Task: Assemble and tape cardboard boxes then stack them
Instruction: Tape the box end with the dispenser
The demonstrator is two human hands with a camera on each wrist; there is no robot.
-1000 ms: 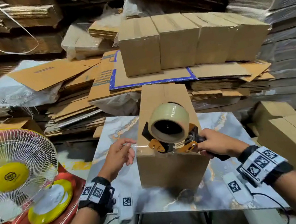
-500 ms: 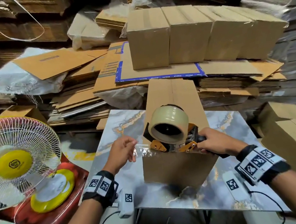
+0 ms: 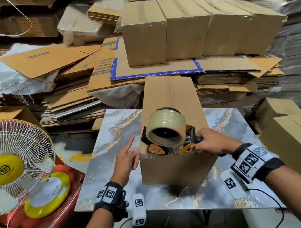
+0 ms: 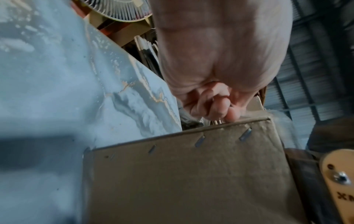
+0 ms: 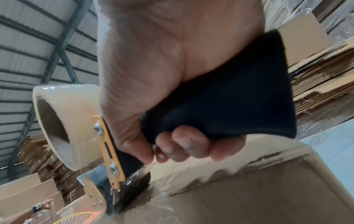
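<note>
A long cardboard box (image 3: pixel 170 99) lies on the marbled table (image 3: pixel 109 138), its near end toward me. My right hand (image 3: pixel 210 142) grips the black handle (image 5: pixel 229 98) of an orange tape dispenser (image 3: pixel 167 132) with a clear tape roll (image 5: pixel 63 121). The dispenser's blade end sits on the box's near top edge (image 5: pixel 249 197). My left hand (image 3: pixel 127 159) is at the box's near left corner, with the index finger pointing up and the thumb tip touching the stapled edge (image 4: pixel 191 181). Its other fingers (image 4: pixel 216 106) are curled and hold nothing.
Several assembled boxes (image 3: pixel 192 31) stand in a row on flat cardboard behind the table. A white and yellow fan (image 3: pixel 12 162) stands on a red stool at the left. More boxes (image 3: pixel 293 143) sit at the right. Stacks of flat cardboard (image 3: pixel 71 101) fill the back.
My left hand has let go of the tape end it was pulling leftward and moved in to the box's corner, index finger raised. The dispenser stays at the near edge.
</note>
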